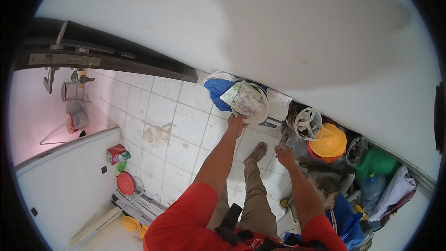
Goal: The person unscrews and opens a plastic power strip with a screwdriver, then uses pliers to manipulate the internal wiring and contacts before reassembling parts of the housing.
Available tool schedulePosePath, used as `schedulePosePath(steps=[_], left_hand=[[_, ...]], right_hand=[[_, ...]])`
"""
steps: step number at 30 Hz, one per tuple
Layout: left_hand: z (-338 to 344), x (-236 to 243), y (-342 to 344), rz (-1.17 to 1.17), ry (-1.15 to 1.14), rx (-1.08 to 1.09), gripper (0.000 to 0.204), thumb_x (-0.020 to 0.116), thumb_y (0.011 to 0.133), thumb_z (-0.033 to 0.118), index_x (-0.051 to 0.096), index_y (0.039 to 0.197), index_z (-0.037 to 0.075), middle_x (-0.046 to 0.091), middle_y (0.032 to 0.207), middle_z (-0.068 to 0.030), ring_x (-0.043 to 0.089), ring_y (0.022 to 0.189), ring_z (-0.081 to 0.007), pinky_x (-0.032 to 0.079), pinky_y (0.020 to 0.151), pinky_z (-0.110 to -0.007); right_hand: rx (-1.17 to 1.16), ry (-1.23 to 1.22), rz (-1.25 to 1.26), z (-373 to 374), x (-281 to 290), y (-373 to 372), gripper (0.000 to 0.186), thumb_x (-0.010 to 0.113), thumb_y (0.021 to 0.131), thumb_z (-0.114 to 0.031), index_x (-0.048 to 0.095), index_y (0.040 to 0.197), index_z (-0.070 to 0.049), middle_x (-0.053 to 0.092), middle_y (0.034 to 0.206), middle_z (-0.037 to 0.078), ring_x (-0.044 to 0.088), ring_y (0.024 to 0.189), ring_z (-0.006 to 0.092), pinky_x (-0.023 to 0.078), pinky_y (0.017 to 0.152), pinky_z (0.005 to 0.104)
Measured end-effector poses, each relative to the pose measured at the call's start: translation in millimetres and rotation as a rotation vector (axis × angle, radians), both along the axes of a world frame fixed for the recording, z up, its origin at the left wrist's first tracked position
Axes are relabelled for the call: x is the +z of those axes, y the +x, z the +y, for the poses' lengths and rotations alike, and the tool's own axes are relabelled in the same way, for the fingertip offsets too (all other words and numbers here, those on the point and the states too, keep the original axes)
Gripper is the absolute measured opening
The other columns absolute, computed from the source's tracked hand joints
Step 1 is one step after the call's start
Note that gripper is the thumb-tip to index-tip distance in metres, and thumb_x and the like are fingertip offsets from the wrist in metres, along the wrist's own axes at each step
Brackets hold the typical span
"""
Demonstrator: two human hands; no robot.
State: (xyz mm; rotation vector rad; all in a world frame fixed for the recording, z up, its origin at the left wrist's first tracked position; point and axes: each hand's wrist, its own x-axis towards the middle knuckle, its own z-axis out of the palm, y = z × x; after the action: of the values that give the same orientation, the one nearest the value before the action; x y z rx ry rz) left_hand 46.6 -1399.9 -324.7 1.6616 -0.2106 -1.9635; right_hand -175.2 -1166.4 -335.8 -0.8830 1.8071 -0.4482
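Note:
My left hand [236, 125] reaches forward and is closed on the near rim of a whitish bucket [256, 120]. A plaster-stained flat piece [251, 103] lies across the bucket's top, and a blue plastic sheet [216, 94] bunches at its left. My right hand [284, 154] is held lower and to the right, its fingers curled together. A thin greyish thing shows just above those fingers, but whether they hold it is unclear. Between the bucket and my right hand stands a white, smeared flat panel [279, 104] by the wall.
Along the wall at right lie a white bucket [308, 123], a yellow hard hat [328, 140], a green container [375, 166] and a large water bottle [372, 188]. An open dark door [125, 56] is at left. Long strips [139, 207] and a red lid [125, 183] rest by the left wall.

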Motion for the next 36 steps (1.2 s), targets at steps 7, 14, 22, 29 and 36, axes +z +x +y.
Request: schedulePosePath(steps=[7,14,22,29,36], left_hand=[[21.2,-14.0,26.4,-0.025,-0.137,-0.025,0.047,0.064,0.09,0.009,0.054,0.136,0.006,0.064,0.122,-0.0111,0.066,0.099,-0.0248,0.056,0.079,-0.039],[91.0,29.6,67.1,0.006,-0.064,-0.119,0.048,0.057,0.095,0.001,0.049,0.142,0.003,0.06,0.133,-0.0132,0.063,0.116,-0.029,0.057,0.093,-0.044],[121.0,18.5,127.0,-0.072,-0.113,-0.068,0.04,0.059,0.094,0.003,0.059,0.134,0.001,0.068,0.118,-0.011,0.068,0.099,-0.0202,0.057,0.077,-0.032],[75.8,57.1,133.6,-0.208,-0.164,-0.186,0.038,0.059,0.094,0.003,0.059,0.131,-0.005,0.068,0.122,-0.0119,0.066,0.108,-0.0187,0.053,0.091,-0.031],[57.5,71.5,121.1,-0.148,-0.053,-0.011,0.039,0.062,0.092,0.004,0.059,0.131,0.001,0.067,0.12,-0.011,0.068,0.103,-0.0221,0.057,0.084,-0.034]], right_hand=[[-0.122,0.098,-0.075,-28.6,15.9,7.7,0.034,0.062,0.097,-0.03,0.068,0.114,-0.001,0.071,0.09,0.006,0.07,0.073,0.015,0.055,0.062,0.0296],[-0.096,-0.15,0.103,-69.9,17.5,17.5,0.034,0.062,0.098,-0.029,0.069,0.114,0.0,0.073,0.096,0.013,0.073,0.078,0.022,0.055,0.066,0.0359],[0.178,-0.525,0.394,-221.8,57.3,69.9,0.027,0.061,0.096,-0.017,0.069,0.117,-0.002,0.066,0.125,0.02,0.067,0.105,0.0389,0.054,0.089,0.0435],[0.578,-0.422,0.717,-295.6,20.0,83.8,0.043,0.058,0.09,-0.009,0.057,0.132,-0.007,0.061,0.13,0.015,0.068,0.102,0.0342,0.056,0.087,0.0438],[0.594,-0.402,0.852,-295.0,-0.1,75.5,0.048,0.059,0.089,-0.01,0.053,0.136,-0.008,0.063,0.115,0.017,0.071,0.093,0.0329,0.059,0.076,0.0442]])
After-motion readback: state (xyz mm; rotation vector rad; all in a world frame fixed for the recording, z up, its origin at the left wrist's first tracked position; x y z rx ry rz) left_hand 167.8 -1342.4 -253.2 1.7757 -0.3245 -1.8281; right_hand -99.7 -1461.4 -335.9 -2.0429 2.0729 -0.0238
